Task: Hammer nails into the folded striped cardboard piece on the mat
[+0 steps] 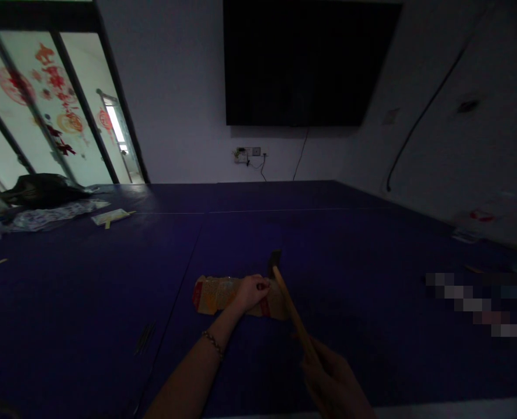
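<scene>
My right hand (332, 372) is wrapped round the wooden handle of a hammer (300, 326). The dark hammer head (275, 262) sits just beyond the fingertips of my left hand (254, 291). That hand rests on a flattened piece of brown cardboard (217, 297) with red bands, its fingers pinched together near the right part. What they hold, if anything, is too small and dark to tell. Several thin dark nail-like pieces (145, 338) lie on the purple surface (241, 233), left of my left forearm.
A white packet with pale strips (111, 217) lies at the far left, near clear plastic wrapping (57, 214) and a black bag (44, 189). At the right stand a clear plastic container (470, 233) and blurred-out items (477, 305). A television (306, 64) hangs on the wall ahead.
</scene>
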Demonstrator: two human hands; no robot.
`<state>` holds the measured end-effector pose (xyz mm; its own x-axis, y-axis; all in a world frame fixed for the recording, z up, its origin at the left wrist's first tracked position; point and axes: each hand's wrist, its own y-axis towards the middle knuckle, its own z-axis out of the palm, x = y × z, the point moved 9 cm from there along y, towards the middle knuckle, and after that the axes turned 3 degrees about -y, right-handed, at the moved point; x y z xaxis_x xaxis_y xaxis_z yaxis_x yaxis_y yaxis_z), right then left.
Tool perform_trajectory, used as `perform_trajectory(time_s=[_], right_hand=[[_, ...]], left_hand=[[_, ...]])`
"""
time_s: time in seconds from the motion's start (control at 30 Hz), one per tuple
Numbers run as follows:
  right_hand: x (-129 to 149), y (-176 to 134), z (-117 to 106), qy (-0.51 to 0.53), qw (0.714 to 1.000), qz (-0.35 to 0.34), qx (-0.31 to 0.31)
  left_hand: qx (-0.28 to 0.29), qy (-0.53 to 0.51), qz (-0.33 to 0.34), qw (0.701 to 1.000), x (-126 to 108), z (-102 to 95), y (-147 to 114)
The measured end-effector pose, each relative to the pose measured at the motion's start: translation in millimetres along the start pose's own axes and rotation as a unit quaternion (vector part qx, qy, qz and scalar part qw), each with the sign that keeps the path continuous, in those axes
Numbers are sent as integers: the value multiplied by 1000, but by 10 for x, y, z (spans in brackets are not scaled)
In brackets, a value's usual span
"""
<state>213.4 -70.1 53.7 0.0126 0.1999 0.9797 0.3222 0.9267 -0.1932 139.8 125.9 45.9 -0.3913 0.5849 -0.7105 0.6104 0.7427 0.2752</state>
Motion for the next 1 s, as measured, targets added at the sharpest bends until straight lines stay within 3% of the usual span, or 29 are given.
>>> perform_trajectory(time_s=[0.23, 0.37, 0.5, 0.6, 0.77, 0.9, 1.0], right_hand=[[49, -78, -50, 75, 997, 26, -11], [268, 165, -199, 150, 988, -6, -30], [492, 783, -100, 188, 978, -24, 90], [510, 1176, -59, 256, 950, -16, 177], [375, 1366, -170, 394, 898, -17, 194], [368, 1277, -191, 507, 840, -3, 192], [429, 1238, -223, 514, 835, -20, 194]], left_hand=[[2, 9, 1, 1000, -44, -3, -19], [13, 35, -2, 999, -69, 10, -19], [28, 89, 6, 996, -76, 39, -4], [25, 123, 17, 992, -106, 44, -24], [42, 145, 19, 988, -187, 50, -72], [43, 150, -12, 988, -287, -176, -116], [8, 141, -25, 990, -385, -617, -327]])
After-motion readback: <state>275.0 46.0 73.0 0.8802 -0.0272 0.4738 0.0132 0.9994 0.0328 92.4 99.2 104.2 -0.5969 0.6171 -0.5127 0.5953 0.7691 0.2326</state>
